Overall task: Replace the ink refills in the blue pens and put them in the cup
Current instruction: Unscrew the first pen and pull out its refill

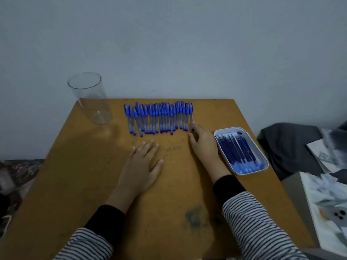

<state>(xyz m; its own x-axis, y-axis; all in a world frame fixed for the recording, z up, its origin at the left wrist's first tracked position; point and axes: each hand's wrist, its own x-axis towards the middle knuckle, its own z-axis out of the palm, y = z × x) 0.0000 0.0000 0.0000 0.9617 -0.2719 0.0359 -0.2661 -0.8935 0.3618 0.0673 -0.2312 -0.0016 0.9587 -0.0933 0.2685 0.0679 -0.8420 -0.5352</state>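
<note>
My left hand point(143, 162) flat on the bench point(75, 184), fingers straight and slightly spread, my right hand point(203, 145) with fingers extended, index tip touching the rightmost of the blue pens point(159, 117) lying in a row, clear cup point(90, 98) upright at far left, refills point(236, 149) in a white tray point(244, 170) at right.

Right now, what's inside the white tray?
Dark blue refills lie side by side in the tray. Whether more lie under the top layer is hidden, as is most of the floor.
</note>
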